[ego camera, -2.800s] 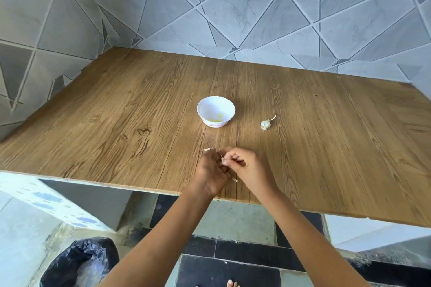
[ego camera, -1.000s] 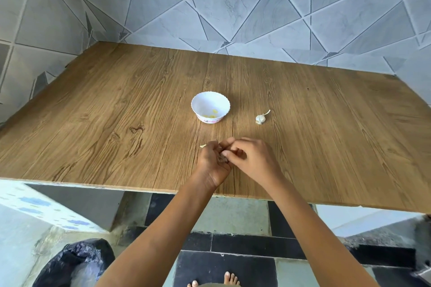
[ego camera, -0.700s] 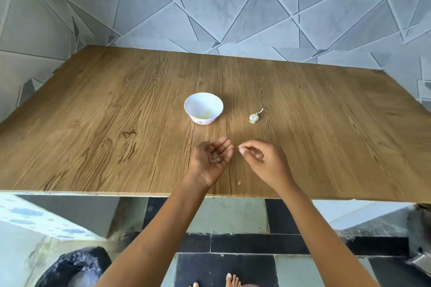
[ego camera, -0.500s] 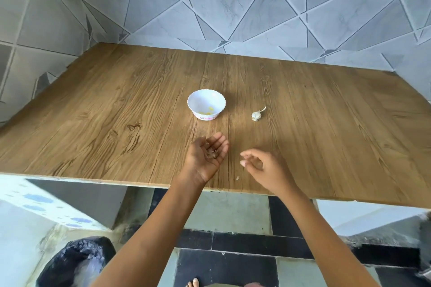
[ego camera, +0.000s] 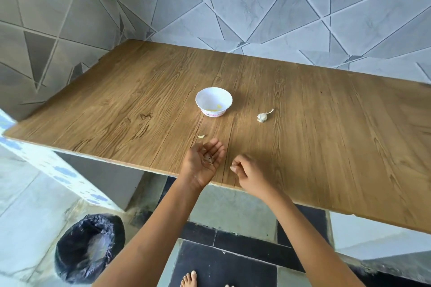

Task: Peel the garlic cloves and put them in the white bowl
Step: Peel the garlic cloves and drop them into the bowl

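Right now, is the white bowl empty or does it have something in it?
Not empty: the bowl stands upright on the table, with a few small yellowish pieces at its bottom.

Table [ego camera: 140, 100]: we see walls behind it and on its left.
Bowl [ego camera: 205, 98]: on the table near the middle, beyond our hands, with bits [ego camera: 218, 106] lying in it.
Garlic bulb [ego camera: 262, 117]: on the table, right of the bowl and apart from it.
Scrap [ego camera: 201, 137]: on the table between the bowl and our left hand [ego camera: 201, 165].
Peelings [ego camera: 208, 160]: in our upturned left palm.
Right hand [ego camera: 250, 172]: near the left hand, on its right, not touching it; both are over the table's near edge.
Bin [ego camera: 88, 247]: on the floor, left of our arms.
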